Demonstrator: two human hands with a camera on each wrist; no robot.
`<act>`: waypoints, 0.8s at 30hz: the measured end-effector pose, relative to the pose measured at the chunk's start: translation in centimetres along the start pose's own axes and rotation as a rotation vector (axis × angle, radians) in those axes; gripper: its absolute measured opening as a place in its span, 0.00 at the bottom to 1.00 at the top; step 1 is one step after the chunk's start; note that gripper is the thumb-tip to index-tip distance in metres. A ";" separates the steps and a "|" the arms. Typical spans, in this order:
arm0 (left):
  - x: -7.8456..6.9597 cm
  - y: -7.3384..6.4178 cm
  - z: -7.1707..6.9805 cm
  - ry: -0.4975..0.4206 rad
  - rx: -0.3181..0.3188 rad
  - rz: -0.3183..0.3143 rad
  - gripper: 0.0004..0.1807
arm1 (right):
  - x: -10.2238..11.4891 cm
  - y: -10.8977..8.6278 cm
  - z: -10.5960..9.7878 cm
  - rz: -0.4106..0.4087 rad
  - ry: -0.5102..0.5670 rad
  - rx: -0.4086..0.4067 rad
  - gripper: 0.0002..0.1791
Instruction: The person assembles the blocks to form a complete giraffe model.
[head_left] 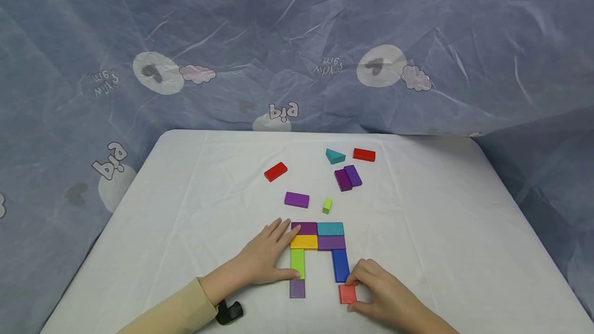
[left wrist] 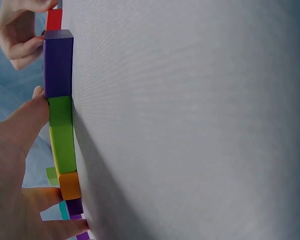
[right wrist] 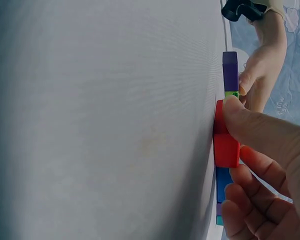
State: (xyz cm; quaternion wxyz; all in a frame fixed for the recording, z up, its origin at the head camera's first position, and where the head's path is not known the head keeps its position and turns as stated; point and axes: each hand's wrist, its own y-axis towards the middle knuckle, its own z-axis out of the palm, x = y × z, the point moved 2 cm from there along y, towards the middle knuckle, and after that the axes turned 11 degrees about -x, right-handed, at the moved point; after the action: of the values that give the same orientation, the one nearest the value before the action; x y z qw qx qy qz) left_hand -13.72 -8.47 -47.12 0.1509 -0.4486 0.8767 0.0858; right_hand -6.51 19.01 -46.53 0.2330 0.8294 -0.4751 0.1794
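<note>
R hand (head_left: 385, 293) pinches a smooth red square-topped block (head_left: 346, 294): thumb at its near edge, fingertips at its far edge, both twd the blk's R side, so most of it sits L of the grip, top exposed. Landmark = smooth deep-blue rectangular block (head_left: 341, 266). Red blk is just on its near side, approx. in line w/ it; can't tell if the 2 touch, or if red is on or slightly over the white cloth-covered table (head_left: 441, 246).

L hand (head_left: 266, 256) is L of the blue blk, fingers spread, nothing gripped: thumb against a light-green rectangular block (head_left: 297, 262), fingertips at a yellow rectangular block (head_left: 304, 243) & a dark-purple rectangular block (head_left: 308, 229), both far-L of blue. A greyish-purple block (head_left: 297, 289) is L of blue & a bit nearer.

A violet rectangular block (head_left: 331, 243) meets blue's far end; a teal rectangular block (head_left: 330, 229) is beyond that. Well past blue, far side: 2 red rectangular blocks (head_left: 276, 171) & a teal triangular block (head_left: 335, 156).
</note>
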 end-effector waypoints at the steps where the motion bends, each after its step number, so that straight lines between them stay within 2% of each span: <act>1: 0.0 0.0 0.0 0.000 0.000 0.001 0.54 | 0.0 0.0 0.0 0.001 -0.002 -0.003 0.21; 10: -0.1 -0.1 0.0 0.003 -0.010 0.008 0.54 | -0.2 -0.1 0.3 -0.100 0.002 -0.147 0.22; 13: -0.1 -0.1 0.0 0.001 -0.006 0.006 0.54 | -0.2 -0.1 0.4 -0.129 0.012 -0.171 0.23; 16: -0.1 0.0 -0.1 -0.003 0.001 0.001 0.54 | -0.1 -0.1 0.3 -0.102 0.020 -0.149 0.22; 21: 0.0 0.0 0.0 -0.006 0.013 -0.005 0.54 | 0.2 0.0 0.3 0.027 0.013 -0.053 0.21; 24: 0.0 0.0 0.0 -0.003 0.013 -0.003 0.54 | 0.2 0.1 0.3 0.077 0.009 -0.013 0.21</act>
State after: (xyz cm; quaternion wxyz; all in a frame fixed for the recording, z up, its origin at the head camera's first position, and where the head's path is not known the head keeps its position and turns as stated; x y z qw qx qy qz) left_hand -13.74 -8.45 -47.15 0.1554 -0.4487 0.8764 0.0807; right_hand -6.49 18.61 -46.66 0.2337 0.8080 -0.5068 0.1889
